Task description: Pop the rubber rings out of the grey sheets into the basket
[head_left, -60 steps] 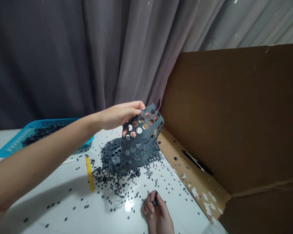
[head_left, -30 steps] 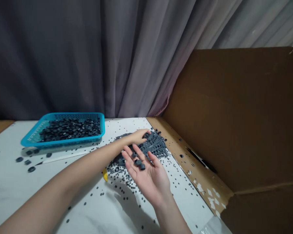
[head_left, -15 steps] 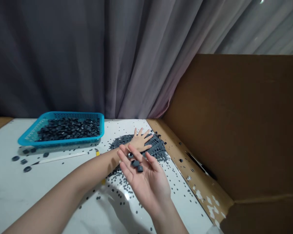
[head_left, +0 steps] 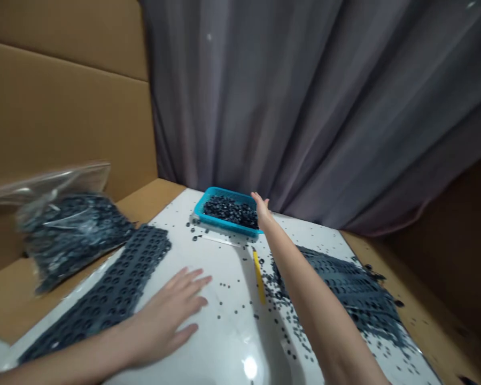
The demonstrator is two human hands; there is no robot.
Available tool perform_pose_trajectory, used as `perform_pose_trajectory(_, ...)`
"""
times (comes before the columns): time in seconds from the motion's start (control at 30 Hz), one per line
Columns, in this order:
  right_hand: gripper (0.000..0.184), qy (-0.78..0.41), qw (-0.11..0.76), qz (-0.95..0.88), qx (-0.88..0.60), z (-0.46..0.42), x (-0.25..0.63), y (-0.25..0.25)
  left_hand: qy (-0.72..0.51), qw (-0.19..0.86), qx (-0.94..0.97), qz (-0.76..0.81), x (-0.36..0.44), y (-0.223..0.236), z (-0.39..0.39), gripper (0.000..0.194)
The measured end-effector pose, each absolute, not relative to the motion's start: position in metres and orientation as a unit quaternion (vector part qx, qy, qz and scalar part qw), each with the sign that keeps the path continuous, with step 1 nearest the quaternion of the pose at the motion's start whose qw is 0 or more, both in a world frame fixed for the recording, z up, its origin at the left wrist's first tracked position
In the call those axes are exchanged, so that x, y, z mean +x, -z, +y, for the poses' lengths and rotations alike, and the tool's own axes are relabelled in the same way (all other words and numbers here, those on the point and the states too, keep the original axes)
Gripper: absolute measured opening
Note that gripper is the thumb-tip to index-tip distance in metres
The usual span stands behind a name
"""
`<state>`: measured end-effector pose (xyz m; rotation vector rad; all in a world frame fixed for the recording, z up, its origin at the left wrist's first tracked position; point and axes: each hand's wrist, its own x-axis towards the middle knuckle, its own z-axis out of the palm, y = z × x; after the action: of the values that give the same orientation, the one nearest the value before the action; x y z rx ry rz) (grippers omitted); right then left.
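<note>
Left hand lies open beside a perforated grey sheet.

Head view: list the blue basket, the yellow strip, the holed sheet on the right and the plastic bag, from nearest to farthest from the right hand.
From the right hand:
1. Blue basket: just left of the hand, at the table's far side.
2. Yellow strip: below the hand, on the table.
3. Holed sheet: lower right, on the table.
4. Plastic bag: far left, over the cardboard.
</note>
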<state>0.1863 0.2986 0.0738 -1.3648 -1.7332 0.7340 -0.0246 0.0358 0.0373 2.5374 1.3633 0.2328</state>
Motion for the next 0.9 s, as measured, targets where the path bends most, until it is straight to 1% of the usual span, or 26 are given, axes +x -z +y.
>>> perform_pose_trajectory(0.1,0.063,-0.337,0.388,-0.611,-0.603,0.276,0.169,-0.067,-0.118,0.015,0.743,0.659,-0.100,-0.037,0.022,0.034)
perform_pose_trajectory(0.17,0.060,-0.346,0.382,-0.628,-0.583,0.248,0.154,-0.064,-0.112,-0.037,0.659,0.743,-0.140,-0.037,0.025,0.044)
perform_pose_trajectory(0.23,0.058,-0.336,0.362,-0.682,-0.539,0.215,0.135,-0.060,-0.097,-0.035,0.612,0.784,-0.163,-0.036,0.034,0.051)
perform_pose_trajectory(0.33,0.058,-0.314,0.303,-0.752,-0.494,0.162,0.108,-0.046,-0.080,0.015,0.586,0.806,-0.171,-0.034,0.050,0.043)
perform_pose_trajectory(0.43,0.058,-0.302,0.264,-0.802,-0.443,0.117,0.097,-0.031,-0.107,0.006,0.585,0.804,-0.162,-0.035,0.058,0.031)
perform_pose_trajectory(0.57,0.060,-0.290,0.240,-0.817,-0.436,0.078,0.107,-0.024,-0.172,-0.031,0.605,0.776,-0.152,-0.043,0.052,0.028)
perform_pose_trajectory(0.63,0.061,-0.281,0.244,-0.808,-0.457,0.063,0.118,-0.028,-0.203,-0.034,0.622,0.755,-0.149,-0.050,0.046,0.028)
perform_pose_trajectory(0.73,0.057,-0.281,0.278,-0.792,-0.465,0.043,0.135,-0.041,-0.261,-0.029,0.658,0.705,-0.139,-0.068,0.038,0.024)
perform_pose_trajectory(0.8,0.051,-0.320,0.313,-0.770,-0.454,0.033,0.143,-0.052,-0.299,-0.030,0.689,0.659,-0.122,-0.082,0.035,0.019)
perform_pose_trajectory(0.9,0.045,-0.472,0.376,-0.678,-0.421,0.028,0.146,-0.064,-0.336,-0.034,0.742,0.579,-0.074,-0.099,0.030,0.013)
